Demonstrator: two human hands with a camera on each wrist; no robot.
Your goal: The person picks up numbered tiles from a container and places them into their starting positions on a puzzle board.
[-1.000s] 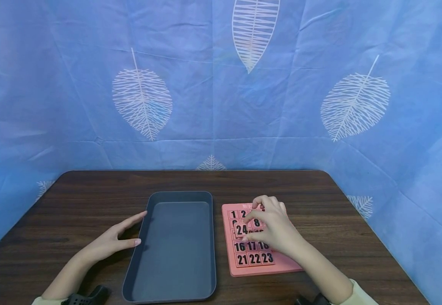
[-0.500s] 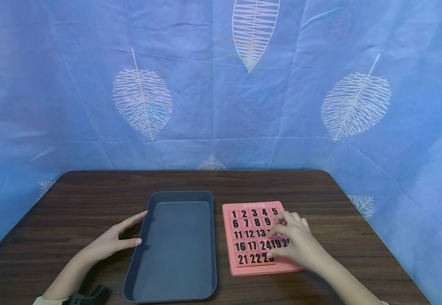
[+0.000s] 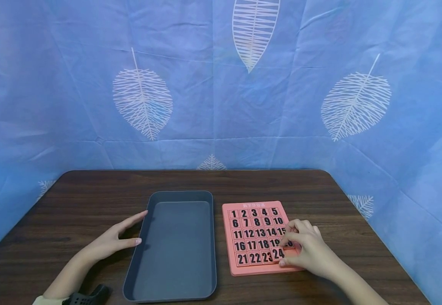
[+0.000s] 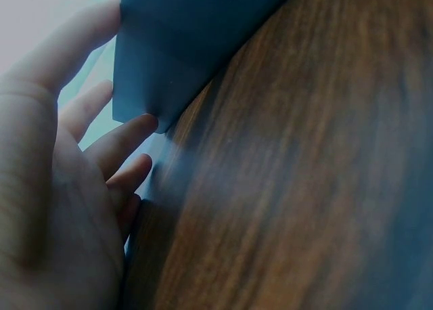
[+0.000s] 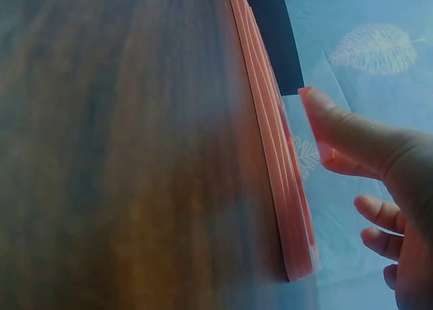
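My right hand (image 3: 308, 248) pinches a pink number tile marked 24 (image 3: 278, 253) between thumb and finger, just above the bottom row of the pink number puzzle board (image 3: 243, 271). In the right wrist view the tile (image 5: 316, 127) is tilted, apart from the board's edge (image 5: 270, 141). Rows of black-numbered tiles fill the board, with a bare slot at the lower right, partly behind my fingers. My left hand (image 3: 106, 243) touches the left wall of the dark grey tray (image 3: 175, 245) with its fingers extended. The left wrist view shows fingertips against the tray's side (image 4: 176, 53).
The tray lies left of the board, with a narrow strip of the dark wooden table (image 3: 221, 182) between them. A blue cloth with white leaf prints (image 3: 213, 106) hangs behind the table. A black strap device (image 3: 87, 295) is on the left wrist.
My right hand has carried the 24 tile from the board's middle left rightward and down to the bottom row, uncovering tiles beneath its earlier path. The left hand and tray have stayed still.
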